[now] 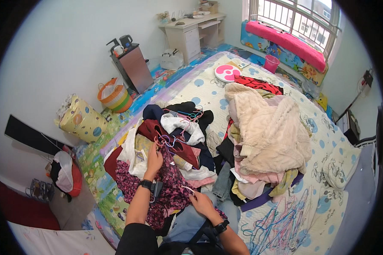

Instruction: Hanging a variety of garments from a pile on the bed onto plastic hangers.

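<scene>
A dark floral garment in purple and pink is spread over my lap and the near side of a clothes pile. My left hand is closed on its upper part, just below several coloured hanger hooks. Lower and to the right, my right hand pinches a slim white piece at the garment's edge; whether it is a hanger end or a strap is unclear. Beyond my left hand lie a maroon garment and a white garment, with hangers among them.
A second clothes heap, topped by a cream fleece garment, rises on the bed to the right. Loose wire hangers lie tangled at the near right. Past the bed's left edge stand a striped basket and a yellow patterned bag.
</scene>
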